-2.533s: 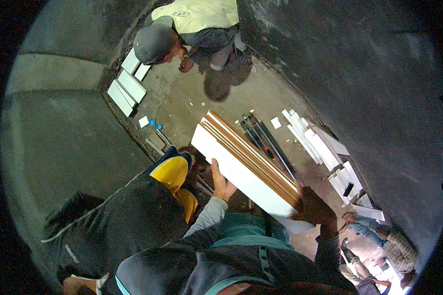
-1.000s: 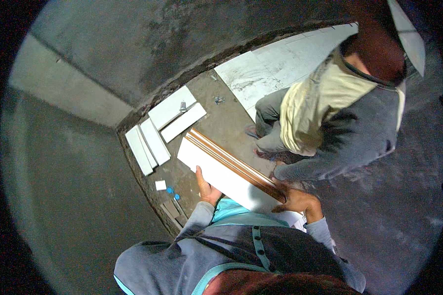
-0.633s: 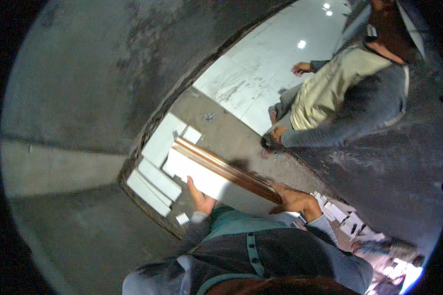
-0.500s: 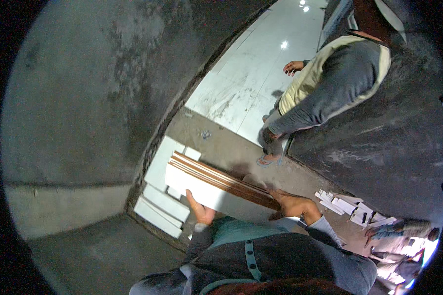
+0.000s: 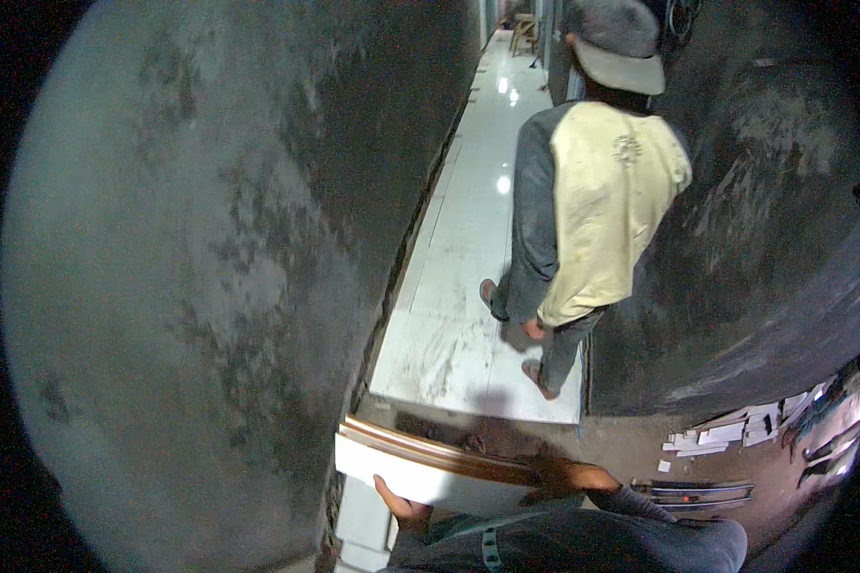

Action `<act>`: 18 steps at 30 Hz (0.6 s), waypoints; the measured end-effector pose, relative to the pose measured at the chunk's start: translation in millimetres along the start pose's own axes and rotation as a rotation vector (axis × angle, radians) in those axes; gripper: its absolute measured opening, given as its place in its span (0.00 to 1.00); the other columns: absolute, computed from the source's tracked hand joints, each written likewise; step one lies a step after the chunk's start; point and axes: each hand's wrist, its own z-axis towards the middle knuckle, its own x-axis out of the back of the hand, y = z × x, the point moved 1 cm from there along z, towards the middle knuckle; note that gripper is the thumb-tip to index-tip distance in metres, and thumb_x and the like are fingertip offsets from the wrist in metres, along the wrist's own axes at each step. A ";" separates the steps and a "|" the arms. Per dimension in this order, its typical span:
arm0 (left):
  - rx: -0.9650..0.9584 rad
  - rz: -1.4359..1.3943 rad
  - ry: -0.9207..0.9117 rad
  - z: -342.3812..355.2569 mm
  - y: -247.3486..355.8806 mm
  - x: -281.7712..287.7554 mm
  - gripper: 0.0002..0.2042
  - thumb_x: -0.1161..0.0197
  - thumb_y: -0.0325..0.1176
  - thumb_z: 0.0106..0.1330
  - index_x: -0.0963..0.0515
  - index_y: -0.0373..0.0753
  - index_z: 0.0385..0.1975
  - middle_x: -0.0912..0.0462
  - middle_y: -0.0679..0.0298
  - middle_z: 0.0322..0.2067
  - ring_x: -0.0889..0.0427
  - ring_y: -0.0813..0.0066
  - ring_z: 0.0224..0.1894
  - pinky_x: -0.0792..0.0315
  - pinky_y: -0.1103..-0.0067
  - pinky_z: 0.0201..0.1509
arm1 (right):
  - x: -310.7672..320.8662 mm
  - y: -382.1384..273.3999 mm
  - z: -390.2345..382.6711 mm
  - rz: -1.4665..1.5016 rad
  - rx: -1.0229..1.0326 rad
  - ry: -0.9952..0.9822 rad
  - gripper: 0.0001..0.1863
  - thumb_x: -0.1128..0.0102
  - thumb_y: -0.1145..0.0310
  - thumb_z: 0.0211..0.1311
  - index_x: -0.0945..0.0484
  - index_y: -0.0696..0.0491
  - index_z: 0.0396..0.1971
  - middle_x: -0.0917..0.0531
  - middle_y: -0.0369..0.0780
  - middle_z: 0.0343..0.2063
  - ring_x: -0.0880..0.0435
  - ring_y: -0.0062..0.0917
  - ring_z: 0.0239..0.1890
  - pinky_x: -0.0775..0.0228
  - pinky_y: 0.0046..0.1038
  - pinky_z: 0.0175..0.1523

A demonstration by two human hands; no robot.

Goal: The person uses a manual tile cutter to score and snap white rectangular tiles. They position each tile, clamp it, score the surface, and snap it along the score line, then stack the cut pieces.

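A stack of several white tiles (image 5: 440,477) with brown edges spans my front at waist height, gripped from both ends. My left hand (image 5: 406,508) holds its left part, the thumb up against the white face and the other fingers hidden below. My right hand (image 5: 578,479) is wrapped over the right end, partly in shadow. More white tiles (image 5: 361,520) lie on the ground beneath the stack's left end.
A co-worker (image 5: 607,201) in a cap stands ahead, back turned, on the white tiled floor (image 5: 449,286) of a narrow corridor. Dark plastered walls (image 5: 258,239) rise on both sides. To the right lie white cut strips (image 5: 726,430) and a long railed tool (image 5: 702,494).
My view has swung up and along the corridor. The co-worker has stepped onto the tiled floor and turned away from me. Both my hands still hold the tile stack.
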 end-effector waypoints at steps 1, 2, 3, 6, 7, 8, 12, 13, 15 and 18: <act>-0.131 0.074 0.009 22.3 -5.3 -29.1 0.38 0.62 0.60 0.79 0.44 0.32 0.75 0.36 0.52 0.73 0.33 0.54 0.71 0.44 0.61 0.77 | 31.4 -2.5 16.8 0.035 0.021 0.009 0.52 0.29 0.38 0.58 0.40 0.53 0.74 0.34 0.55 0.70 0.36 0.50 0.72 0.43 0.50 0.75; -0.088 -0.032 0.095 53.6 -20.7 -58.0 0.37 0.62 0.59 0.79 0.44 0.33 0.75 0.34 0.51 0.71 0.32 0.54 0.70 0.41 0.60 0.75 | 71.5 0.7 32.6 0.045 0.029 0.008 0.52 0.28 0.38 0.58 0.40 0.52 0.74 0.34 0.55 0.70 0.35 0.50 0.72 0.43 0.50 0.74; -0.025 -0.023 0.006 96.7 -39.2 -96.7 0.37 0.62 0.59 0.79 0.44 0.33 0.75 0.34 0.51 0.70 0.31 0.53 0.69 0.39 0.59 0.74 | 122.3 5.8 54.6 0.058 0.039 0.007 0.52 0.28 0.38 0.58 0.40 0.52 0.74 0.33 0.55 0.70 0.35 0.50 0.72 0.43 0.49 0.74; 0.126 -0.033 -0.078 235.5 -54.0 -217.2 0.36 0.60 0.59 0.78 0.42 0.35 0.74 0.31 0.51 0.68 0.28 0.52 0.66 0.34 0.58 0.71 | 274.8 18.2 118.4 0.122 0.013 0.017 0.52 0.28 0.38 0.57 0.39 0.52 0.74 0.32 0.55 0.69 0.34 0.50 0.71 0.42 0.49 0.74; 0.079 0.007 -0.030 267.2 -50.4 -246.8 0.36 0.60 0.59 0.78 0.42 0.35 0.74 0.31 0.52 0.68 0.28 0.52 0.66 0.34 0.57 0.71 | 305.1 21.5 129.1 0.152 0.005 0.018 0.52 0.28 0.38 0.57 0.39 0.52 0.74 0.32 0.55 0.69 0.34 0.50 0.71 0.42 0.49 0.74; 0.071 0.036 -0.053 286.2 -43.3 -267.7 0.36 0.60 0.60 0.78 0.42 0.35 0.74 0.30 0.52 0.67 0.27 0.52 0.65 0.34 0.57 0.71 | 320.3 25.9 131.9 0.180 0.000 0.026 0.52 0.28 0.38 0.57 0.39 0.52 0.73 0.32 0.55 0.68 0.34 0.50 0.71 0.41 0.49 0.73; 0.232 0.082 0.084 198.2 -128.0 -268.2 0.38 0.58 0.62 0.77 0.42 0.35 0.74 0.31 0.51 0.68 0.29 0.53 0.67 0.37 0.56 0.72 | 266.9 115.9 62.3 0.240 0.039 0.081 0.52 0.27 0.38 0.56 0.38 0.52 0.73 0.30 0.55 0.67 0.32 0.50 0.70 0.40 0.49 0.73; 0.309 0.038 0.106 172.6 -160.0 -252.0 0.38 0.58 0.63 0.77 0.42 0.35 0.74 0.32 0.51 0.68 0.30 0.53 0.68 0.38 0.55 0.73 | 240.6 155.0 50.0 0.249 0.049 0.089 0.52 0.27 0.38 0.56 0.38 0.52 0.73 0.30 0.55 0.67 0.32 0.50 0.70 0.40 0.49 0.73; 0.289 -0.070 0.114 154.8 -248.2 -221.8 0.40 0.57 0.64 0.76 0.43 0.36 0.75 0.36 0.51 0.70 0.34 0.52 0.70 0.41 0.56 0.75 | 214.9 250.1 52.0 0.252 0.093 0.081 0.52 0.27 0.38 0.56 0.38 0.52 0.73 0.29 0.55 0.66 0.32 0.50 0.69 0.39 0.49 0.72; 0.190 0.160 0.030 222.2 -399.5 -196.0 0.42 0.56 0.66 0.75 0.45 0.36 0.76 0.38 0.49 0.71 0.36 0.52 0.71 0.43 0.54 0.77 | 250.1 397.6 121.1 0.354 0.211 0.114 0.51 0.27 0.38 0.56 0.37 0.52 0.72 0.28 0.54 0.65 0.31 0.50 0.68 0.38 0.48 0.72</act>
